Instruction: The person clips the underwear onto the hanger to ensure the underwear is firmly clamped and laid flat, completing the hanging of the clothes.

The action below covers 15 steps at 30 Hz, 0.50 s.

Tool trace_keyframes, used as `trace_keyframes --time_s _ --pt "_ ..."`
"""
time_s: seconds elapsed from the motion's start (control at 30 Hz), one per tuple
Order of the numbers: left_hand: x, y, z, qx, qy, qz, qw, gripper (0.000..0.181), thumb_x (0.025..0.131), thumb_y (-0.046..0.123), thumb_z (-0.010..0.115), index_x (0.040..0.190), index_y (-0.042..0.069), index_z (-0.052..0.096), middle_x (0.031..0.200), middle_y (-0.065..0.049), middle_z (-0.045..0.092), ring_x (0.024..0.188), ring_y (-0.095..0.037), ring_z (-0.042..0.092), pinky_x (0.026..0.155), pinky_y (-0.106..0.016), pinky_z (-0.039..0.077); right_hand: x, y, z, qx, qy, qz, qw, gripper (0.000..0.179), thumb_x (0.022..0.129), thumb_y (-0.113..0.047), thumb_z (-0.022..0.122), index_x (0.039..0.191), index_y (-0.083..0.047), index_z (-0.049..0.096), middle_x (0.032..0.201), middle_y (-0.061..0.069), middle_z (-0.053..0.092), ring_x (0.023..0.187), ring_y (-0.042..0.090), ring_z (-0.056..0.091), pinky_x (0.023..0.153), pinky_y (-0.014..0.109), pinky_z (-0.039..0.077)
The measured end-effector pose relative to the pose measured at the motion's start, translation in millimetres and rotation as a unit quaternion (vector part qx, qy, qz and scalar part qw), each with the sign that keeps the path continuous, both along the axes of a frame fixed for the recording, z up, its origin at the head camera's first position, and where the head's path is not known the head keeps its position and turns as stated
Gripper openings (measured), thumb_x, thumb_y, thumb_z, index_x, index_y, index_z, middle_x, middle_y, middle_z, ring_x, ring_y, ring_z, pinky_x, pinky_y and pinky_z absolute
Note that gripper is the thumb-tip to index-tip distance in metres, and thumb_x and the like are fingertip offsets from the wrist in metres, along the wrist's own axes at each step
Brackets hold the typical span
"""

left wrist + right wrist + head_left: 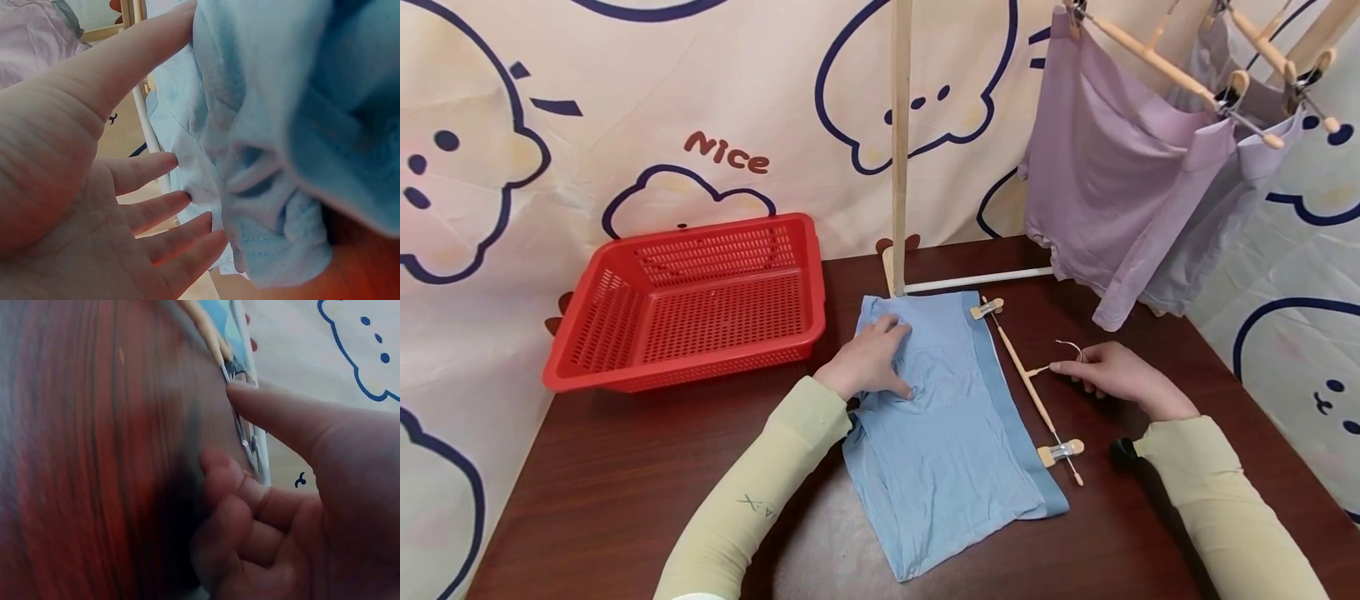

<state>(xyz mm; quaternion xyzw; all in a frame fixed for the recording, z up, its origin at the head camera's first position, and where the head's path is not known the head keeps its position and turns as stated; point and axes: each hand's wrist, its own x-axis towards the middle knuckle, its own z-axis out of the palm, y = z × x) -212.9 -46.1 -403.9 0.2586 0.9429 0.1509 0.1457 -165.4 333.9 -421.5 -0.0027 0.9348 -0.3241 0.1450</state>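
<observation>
Light-blue underpants (936,417) lie on the dark wooden table, their darker waistband toward the right. A clip hanger (1028,379) lies along that waistband. Its upper clip (987,308) and lower clip (1060,452) sit at the two ends of the band. My left hand (872,358) rests on the left part of the cloth, fingers spread; the left wrist view shows straight fingertips (215,240) against the blue fabric. With thumb and fingers my right hand (1112,375) pinches the hanger by its metal hook (1070,346). In the right wrist view the thumb (250,394) presses on the wire.
A red perforated basket (685,371) stands at the back left. Behind the underpants rises a wooden post (901,150) with a white bar (977,279) at its foot. Mauve underpants (1120,158) and a greyish pair (1195,225) hang from clip hangers at the upper right.
</observation>
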Motion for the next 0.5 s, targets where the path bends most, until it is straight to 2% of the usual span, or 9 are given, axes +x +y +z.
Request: trace_keyframes --time_s 0.07,0.27,0.33,0.43,0.5 --pt "-0.3 0.4 -0.4 -0.002 -0.001 0.000 1.0000 0.100 0.074 0.040 0.091 0.154 0.006 0.041 0.158 -0.016 0.032 0.138 -0.036 0.039 0.105 -0.047 0.045 -1.9 1 -1.0 0.023 -0.001 0.004 0.9997 0.050 0.092 -0.051 0.071 0.064 -0.012 0.056 0.058 -0.001 0.052 0.055 0.017 0.051 0.055 0.032 0.044" --pt "-1.2 1.4 -1.3 -0.008 -0.001 0.001 1.0000 0.101 0.074 0.041 0.090 0.155 0.006 0.040 0.158 -0.016 0.032 0.139 -0.036 0.039 0.105 -0.047 0.044 -5.5 2 -3.1 0.095 0.046 0.019 0.9942 0.061 0.087 -0.059 0.072 0.055 -0.018 0.039 0.051 -0.007 0.035 0.051 0.014 0.039 0.054 0.031 0.034" --pt "-1.1 1.4 -1.1 -0.006 -0.001 0.001 1.0000 0.101 0.074 0.041 0.090 0.155 0.006 0.040 0.158 -0.016 0.032 0.138 -0.036 0.039 0.106 -0.047 0.044 -5.7 1 -1.7 0.104 0.060 0.021 0.9925 0.061 0.086 -0.058 0.073 0.055 -0.017 0.040 0.051 -0.006 0.036 0.051 0.014 0.039 0.053 0.032 0.034" --pt "-1.4 0.8 -0.4 -0.005 -0.001 -0.002 1.0000 0.101 0.074 0.042 0.090 0.154 0.005 0.041 0.158 -0.017 0.032 0.139 -0.036 0.039 0.107 -0.047 0.043 -7.0 -2 3.0 0.108 0.092 0.025 0.9896 0.054 0.087 -0.055 0.074 0.059 -0.016 0.049 0.054 -0.006 0.044 0.055 0.016 0.046 0.057 0.034 0.038" --pt "-2.3 0.3 0.4 0.002 0.010 -0.003 0.9999 0.099 0.074 0.042 0.091 0.152 0.004 0.044 0.155 -0.018 0.035 0.138 -0.036 0.039 0.109 -0.046 0.041 -9.5 -5 7.3 0.100 0.116 0.024 0.9880 0.048 0.089 -0.050 0.074 0.065 -0.014 0.055 0.057 -0.004 0.049 0.060 0.018 0.051 0.061 0.036 0.041"
